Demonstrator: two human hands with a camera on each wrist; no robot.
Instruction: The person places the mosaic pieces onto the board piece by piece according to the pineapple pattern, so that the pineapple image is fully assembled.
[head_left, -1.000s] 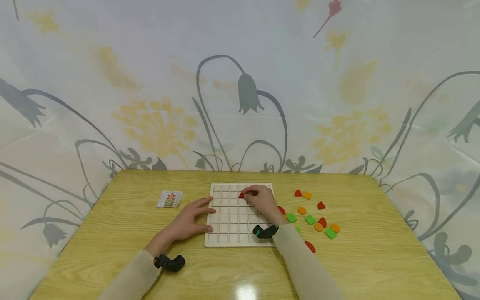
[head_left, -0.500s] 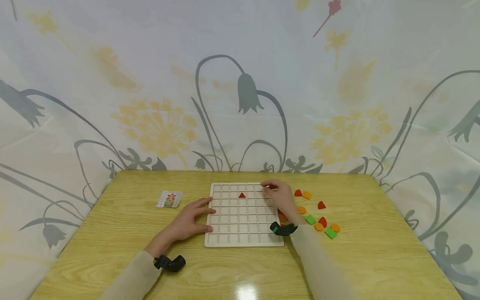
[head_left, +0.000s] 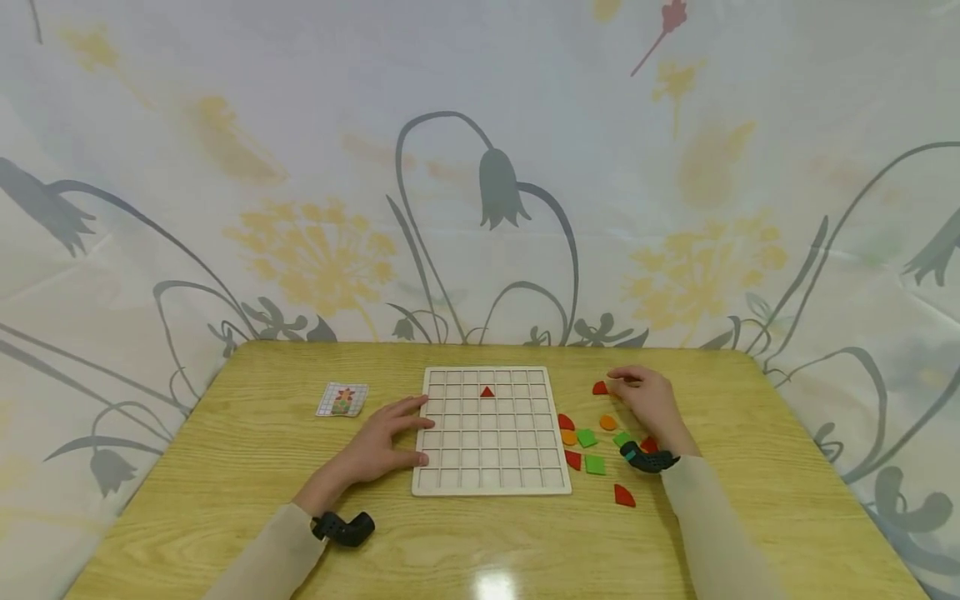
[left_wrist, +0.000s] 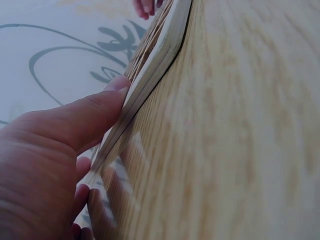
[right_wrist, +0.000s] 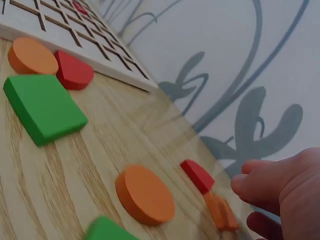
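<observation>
A white grid board [head_left: 457, 487] lies on the table, with one red triangle [head_left: 487, 392] in a cell of its upper part. My left hand [head_left: 378, 442] rests along the board's left edge, fingers spread; in the left wrist view the thumb [left_wrist: 102, 112] touches the rim. Over the pieces on the right hovers my right hand [head_left: 651, 404], thumb and fingers apart and nothing between them. Closest to its fingertips are a red quarter-round piece [right_wrist: 197, 175] and an orange square [right_wrist: 221, 212]. That square is hidden behind the fingers in the head view.
Between board and right hand lie green squares [head_left: 595, 465], orange discs [head_left: 608, 422] and several red rounded pieces [head_left: 624, 495]. A small card [head_left: 342, 400] with a gridded coloured picture lies left of the board. Behind the table hangs a flower-patterned cloth [head_left: 480, 167].
My right hand has let go of the red triangle, leaving it on the board, and has moved right to the loose pieces. The left hand stays at the board's edge.
</observation>
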